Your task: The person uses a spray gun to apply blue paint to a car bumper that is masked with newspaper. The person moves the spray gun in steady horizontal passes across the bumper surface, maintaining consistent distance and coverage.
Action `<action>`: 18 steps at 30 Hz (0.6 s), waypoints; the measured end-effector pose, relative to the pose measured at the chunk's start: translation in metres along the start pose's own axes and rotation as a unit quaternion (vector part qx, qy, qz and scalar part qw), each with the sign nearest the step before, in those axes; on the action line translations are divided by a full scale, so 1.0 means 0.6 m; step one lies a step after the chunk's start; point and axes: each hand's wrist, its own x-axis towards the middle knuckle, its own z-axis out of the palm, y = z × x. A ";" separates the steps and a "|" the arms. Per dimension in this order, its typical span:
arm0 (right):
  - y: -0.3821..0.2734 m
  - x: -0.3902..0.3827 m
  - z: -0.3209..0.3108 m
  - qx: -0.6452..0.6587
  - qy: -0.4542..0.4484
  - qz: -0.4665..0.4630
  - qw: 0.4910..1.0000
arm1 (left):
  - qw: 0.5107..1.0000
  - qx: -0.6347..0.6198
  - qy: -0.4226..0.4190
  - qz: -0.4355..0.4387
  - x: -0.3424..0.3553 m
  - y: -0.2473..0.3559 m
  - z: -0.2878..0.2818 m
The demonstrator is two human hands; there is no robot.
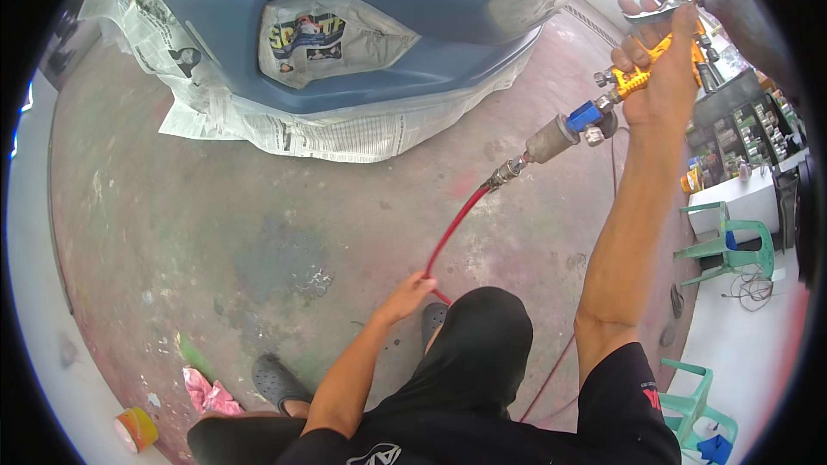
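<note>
At the upper right my right hand (659,69) is wrapped round an orange spray gun (642,79), fingers at its silver trigger. Below the gun's handle hang a blue fitting (586,115) and a grey cylindrical filter (551,139), joined to a red air hose (457,222). Lower down, my left hand (407,297) is closed round that hose near my knee. Ahead stands a blue-grey car bumper or body panel (362,90), its opening covered with newspaper (323,39) and more newspaper sheets (345,142) hanging along its lower edge.
Green plastic chairs (732,241) stand at the right, near a shelf of cans (749,133). A pink cloth (209,392) and a yellow-orange tub (138,428) lie at the lower left. The hose trails behind me over the stained concrete floor (233,207).
</note>
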 end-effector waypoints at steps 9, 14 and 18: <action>0.311 -0.187 -0.016 0.037 0.023 0.091 0.995 | 0.877 -0.346 0.312 -0.120 -0.149 0.042 -0.059; 0.381 -0.208 0.030 0.049 0.032 0.086 0.995 | 0.891 -0.327 0.272 -0.157 -0.147 0.127 -0.070; 0.391 -0.179 0.053 0.067 0.073 0.073 0.992 | 0.895 -0.321 0.266 -0.159 -0.122 0.145 -0.063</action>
